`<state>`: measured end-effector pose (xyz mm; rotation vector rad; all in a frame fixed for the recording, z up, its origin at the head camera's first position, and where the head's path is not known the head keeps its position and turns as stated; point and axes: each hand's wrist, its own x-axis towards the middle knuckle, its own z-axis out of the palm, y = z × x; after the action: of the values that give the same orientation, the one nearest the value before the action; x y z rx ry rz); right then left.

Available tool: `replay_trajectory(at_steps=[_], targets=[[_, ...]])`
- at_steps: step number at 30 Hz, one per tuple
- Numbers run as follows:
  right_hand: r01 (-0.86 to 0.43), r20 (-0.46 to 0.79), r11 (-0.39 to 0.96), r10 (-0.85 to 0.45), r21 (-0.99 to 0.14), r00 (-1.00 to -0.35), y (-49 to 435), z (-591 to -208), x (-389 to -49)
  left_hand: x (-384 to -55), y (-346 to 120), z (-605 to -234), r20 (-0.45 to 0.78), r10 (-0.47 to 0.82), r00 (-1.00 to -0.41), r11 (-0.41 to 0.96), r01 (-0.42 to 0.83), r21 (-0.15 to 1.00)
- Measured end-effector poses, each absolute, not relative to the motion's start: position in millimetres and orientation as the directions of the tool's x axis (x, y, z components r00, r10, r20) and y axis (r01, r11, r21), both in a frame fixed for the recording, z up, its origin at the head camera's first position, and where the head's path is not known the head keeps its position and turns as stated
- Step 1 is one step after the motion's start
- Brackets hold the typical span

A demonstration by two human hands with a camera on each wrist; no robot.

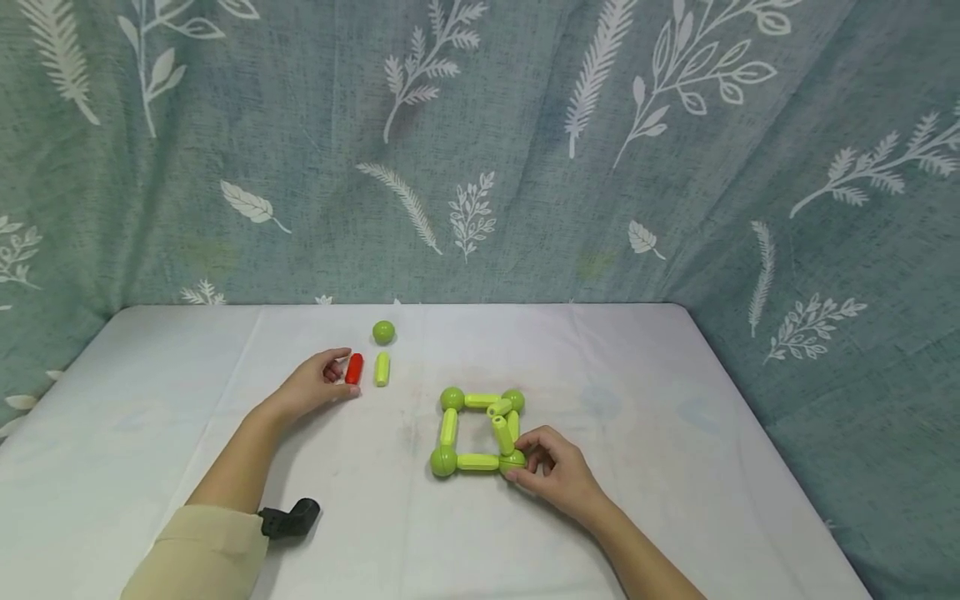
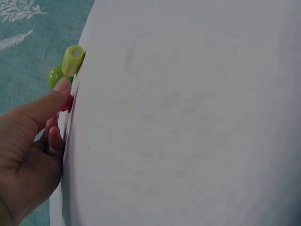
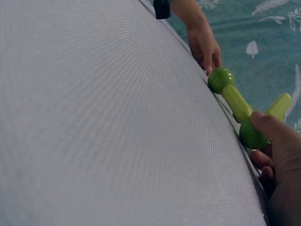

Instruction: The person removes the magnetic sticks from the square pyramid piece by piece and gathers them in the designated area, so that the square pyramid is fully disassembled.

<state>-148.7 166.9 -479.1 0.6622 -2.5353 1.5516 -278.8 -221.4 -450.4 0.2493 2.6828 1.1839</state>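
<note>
At the left, my left hand (image 1: 311,387) has its thumb and fingers around a short red rod (image 1: 354,369) on the table. In the left wrist view, the thumb partly covers the red rod (image 2: 67,103). My right hand (image 1: 558,471) pinches the green ball (image 1: 512,462) at the near right corner of a square frame of green balls and yellow-green rods (image 1: 477,462). From that ball a rod (image 1: 502,435) sticks up, and another rod (image 1: 498,407) rises from the far right ball (image 1: 513,400). The right wrist view shows the thumb on the gripped ball (image 3: 253,134).
A loose yellow-green rod (image 1: 382,369) lies just right of the red one, with a single green ball (image 1: 383,332) behind it. A white cloth covers the table (image 1: 637,383). Beyond the table's far edge hangs a leaf-patterned green curtain (image 1: 315,150).
</note>
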Motion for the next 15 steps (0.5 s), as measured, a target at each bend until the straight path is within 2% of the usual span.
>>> replay_trajectory(at_steps=[3,6,9,12,15], targets=[[-0.409,0.299,0.384,-0.314,-0.828,-0.901,165.5,-479.1,-148.2,-269.5,-218.9,-449.4,-0.11,0.159,-0.981,0.648,0.02,0.762],[-0.407,0.299,0.391,-0.309,-0.825,-0.903,165.8,-478.2,-147.2,-256.7,-210.6,-449.2,-0.066,0.059,-0.996,0.571,-0.021,0.821],[-0.42,0.311,0.397,-0.311,-0.816,-0.898,166.1,-477.2,-146.5,-243.9,-197.1,-449.0,0.007,-0.002,-1.0,0.486,0.005,0.874],[-0.431,0.32,0.391,-0.318,-0.813,-0.892,165.4,-476.4,-146.2,-233.2,-179.7,-447.0,0.072,0.024,-0.997,0.457,0.075,0.886],[-0.43,0.315,0.387,-0.327,-0.816,-0.891,164.2,-476.5,-146.3,-224.7,-160.5,-444.4,0.084,0.121,-0.989,0.469,0.132,0.873]])
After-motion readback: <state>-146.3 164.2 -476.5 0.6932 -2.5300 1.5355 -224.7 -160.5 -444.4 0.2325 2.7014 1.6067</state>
